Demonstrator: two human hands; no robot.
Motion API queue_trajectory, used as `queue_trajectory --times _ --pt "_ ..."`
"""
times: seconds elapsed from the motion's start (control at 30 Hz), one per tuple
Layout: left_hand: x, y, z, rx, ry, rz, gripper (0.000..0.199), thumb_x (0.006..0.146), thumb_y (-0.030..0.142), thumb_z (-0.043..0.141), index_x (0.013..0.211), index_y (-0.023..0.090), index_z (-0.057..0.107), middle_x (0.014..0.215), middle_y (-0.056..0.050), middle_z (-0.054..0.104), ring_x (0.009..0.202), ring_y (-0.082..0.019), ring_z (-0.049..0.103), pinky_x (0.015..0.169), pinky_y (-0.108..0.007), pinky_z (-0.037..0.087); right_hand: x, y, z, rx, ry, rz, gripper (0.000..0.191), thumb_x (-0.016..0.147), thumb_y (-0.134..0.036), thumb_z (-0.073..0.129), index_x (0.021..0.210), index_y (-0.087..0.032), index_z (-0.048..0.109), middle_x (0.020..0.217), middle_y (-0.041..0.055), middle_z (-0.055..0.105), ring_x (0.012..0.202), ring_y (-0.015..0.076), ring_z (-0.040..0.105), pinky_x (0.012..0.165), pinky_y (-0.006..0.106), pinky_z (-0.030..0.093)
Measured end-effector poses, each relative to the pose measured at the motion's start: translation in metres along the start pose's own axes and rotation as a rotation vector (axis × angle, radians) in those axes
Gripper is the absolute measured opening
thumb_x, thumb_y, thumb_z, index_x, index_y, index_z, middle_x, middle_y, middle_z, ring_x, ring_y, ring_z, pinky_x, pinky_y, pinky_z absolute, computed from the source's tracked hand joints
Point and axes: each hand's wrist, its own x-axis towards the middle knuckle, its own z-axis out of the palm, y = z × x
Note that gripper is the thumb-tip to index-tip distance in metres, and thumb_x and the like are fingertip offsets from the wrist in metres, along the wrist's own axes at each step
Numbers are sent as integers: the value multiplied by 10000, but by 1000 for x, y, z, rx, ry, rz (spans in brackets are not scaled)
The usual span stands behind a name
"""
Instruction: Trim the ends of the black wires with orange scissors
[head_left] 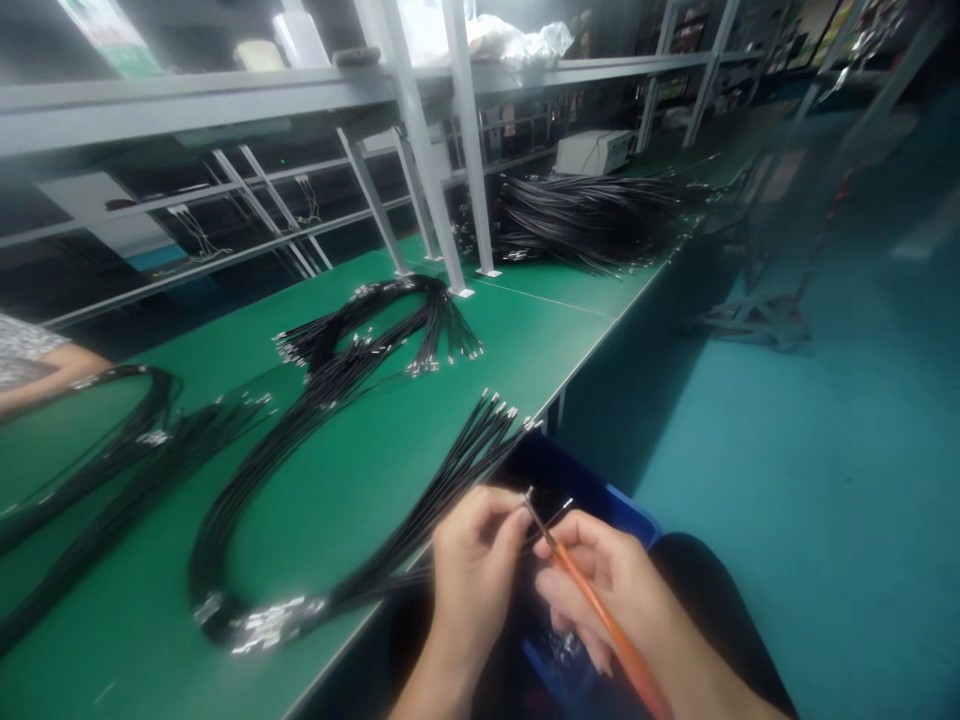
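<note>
My left hand (480, 545) pinches a small metal cable end over the table's front edge. My right hand (600, 575) holds an orange-handled tool (600, 610), whose thin metal tip reaches the fingertips of my left hand. A black cable with a metal end shows between the hands. Behind and left of them, a bundle of black cables (247, 500) with silvery ends curves over the green table (360, 490). Below my hands sits a blue bin (634, 515) with small shiny pieces inside, partly hidden by my right hand.
More black cables lie at the left (142, 480) and in a large pile (585, 215) at the back. A person's arm (64, 370) rests at the left edge. White shelf posts (427, 150) stand on the table. A frame with a base (757, 320) stands on the floor.
</note>
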Motion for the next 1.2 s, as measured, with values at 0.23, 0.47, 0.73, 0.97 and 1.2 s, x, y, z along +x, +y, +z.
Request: queue_trajectory --times 0.23,0.47,0.73,0.97,1.2 --pt "0 2 1 56 -15 17 93 834 208 586 766 197 648 735 1 642 683 -144 602 652 -245 471 3 4 0 -3 28 -27 186 779 -329 617 828 -175 526 529 -57 583 282 26 365 288 134 270" --pt "2 -2 4 137 34 128 85 828 164 585 784 198 649 739 9 647 685 -134 607 640 -232 468 0 -1 1 -107 42 8 138 748 -258 634 781 -190 519 537 -59 561 360 54 421 324 150 287" --pt "-2 -12 16 384 -27 247 85 834 148 569 806 188 638 770 -18 653 715 -144 601 654 -235 447 -10 7 -10 -86 359 -267 214 754 -354 653 878 -211 554 614 -29 582 524 121 532 450 204 403" --pt "-14 -19 15 690 -396 187 70 831 215 581 794 230 638 777 6 659 694 -152 602 588 -225 408 20 5 -22 -579 426 -502 204 782 -320 618 966 -259 553 807 27 653 742 208 626 656 306 474" --pt "12 -41 -25 1129 30 65 142 854 183 498 768 193 611 821 -72 628 800 -244 567 676 -333 399 57 37 -19 -827 384 -469 162 625 -142 697 693 -244 592 581 -9 561 566 220 574 552 323 389"
